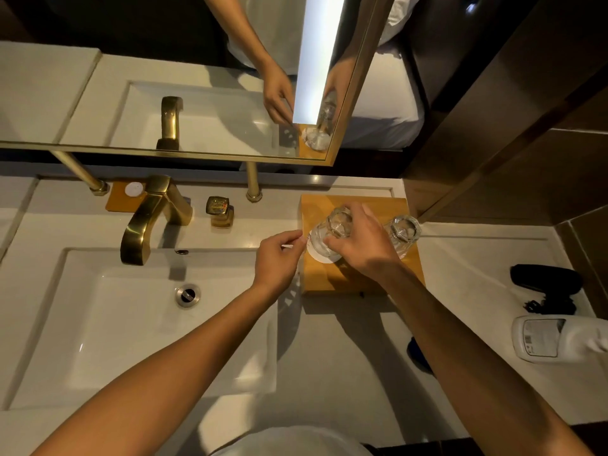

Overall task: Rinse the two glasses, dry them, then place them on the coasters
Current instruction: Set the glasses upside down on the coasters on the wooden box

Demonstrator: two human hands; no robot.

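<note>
The right hand (358, 243) reaches in from the lower right, palm down, its fingers wrapped around an upturned glass (329, 233) that is tilted, its rim down over a white coaster (320, 256). The left hand (279, 258) comes in from the lower left with the forearm stretched across the sink (98, 324), thumb and forefinger pinched together on the coaster's left edge while the other fingers curl loosely. Coaster and glass sit on a wooden tray (345, 278) at the right of the counter (345, 357). The second glass (404, 230) stands upside down on the same tray, just right of the right hand and apart from it; what lies under it cannot be told. A brass tap (148, 222) rises behind the sink, and a mirror (164, 93) above shows both hands. A black object (546, 279) and a white bottle (556, 340) lie at the far right.
</note>
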